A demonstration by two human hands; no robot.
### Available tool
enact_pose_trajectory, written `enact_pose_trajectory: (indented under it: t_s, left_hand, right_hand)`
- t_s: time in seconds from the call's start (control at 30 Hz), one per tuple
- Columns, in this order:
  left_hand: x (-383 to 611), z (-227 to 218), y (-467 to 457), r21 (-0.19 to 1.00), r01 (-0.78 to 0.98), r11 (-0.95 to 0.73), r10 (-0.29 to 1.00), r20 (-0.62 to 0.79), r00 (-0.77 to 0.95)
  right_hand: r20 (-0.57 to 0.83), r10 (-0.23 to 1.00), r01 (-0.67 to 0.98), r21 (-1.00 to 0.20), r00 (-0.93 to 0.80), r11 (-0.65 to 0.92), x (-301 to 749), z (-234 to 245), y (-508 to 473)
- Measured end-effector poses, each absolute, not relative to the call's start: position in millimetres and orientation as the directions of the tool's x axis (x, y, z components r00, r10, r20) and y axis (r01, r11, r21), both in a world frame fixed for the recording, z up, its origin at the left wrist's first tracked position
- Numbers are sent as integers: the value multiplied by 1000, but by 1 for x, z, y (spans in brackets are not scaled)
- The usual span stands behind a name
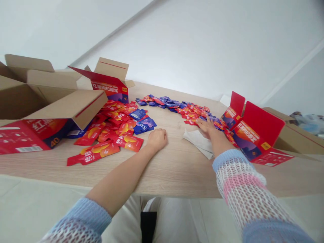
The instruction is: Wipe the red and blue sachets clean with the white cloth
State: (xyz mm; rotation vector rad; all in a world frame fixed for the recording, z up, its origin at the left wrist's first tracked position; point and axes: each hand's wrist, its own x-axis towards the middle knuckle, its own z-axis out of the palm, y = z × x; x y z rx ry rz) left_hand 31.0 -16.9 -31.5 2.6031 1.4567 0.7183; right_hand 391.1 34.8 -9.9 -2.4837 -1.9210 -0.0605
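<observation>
My left hand [157,139] rests on the wooden table as a closed fist, and nothing sticks out of it. Just left of it lies a heap of red sachets [129,142] and blue sachets [143,125], some sliding over one another. My right hand [206,127] is open, fingers spread over the right end of a curved row of red and blue sachets [191,113]. A white cloth [198,141] lies folded beside and partly under that hand. My right palm and what lies below it are hidden.
Printed red-and-blue cartons with open flaps stand at the left front [25,138], the left back [108,88] and the right [249,136]. A clear plastic bag [312,124] shows at the far right. Behind the wooden table [172,175] rises a white wall [202,50].
</observation>
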Motion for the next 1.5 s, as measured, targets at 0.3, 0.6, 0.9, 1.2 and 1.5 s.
enact_pose_trajectory:
  t_s: [0.3,0.6,0.9,1.2,1.5]
  left_hand:
    - [27,-38,-6,589,684,-430,903,273,333]
    - [19,-44,11,866,354,-353,932,357,56]
    - [23,-43,5,709,522,-475,877,431,213]
    - [18,-36,-1,342,609,-716,692,237,681]
    - [23,-23,-5,378,654,-655,732,102,674]
  right_hand:
    - [3,998,998,7,65,-65,349,-11,48]
    - [-30,978,963,-184,-208,199,295,-23,32]
    - [37,965,960,-101,-259,262,251,-16,-31]
    - [177,945,961,81,-275,264,245,-19,-108]
    - [272,962,998,-51,-9,24,291,-36,-114]
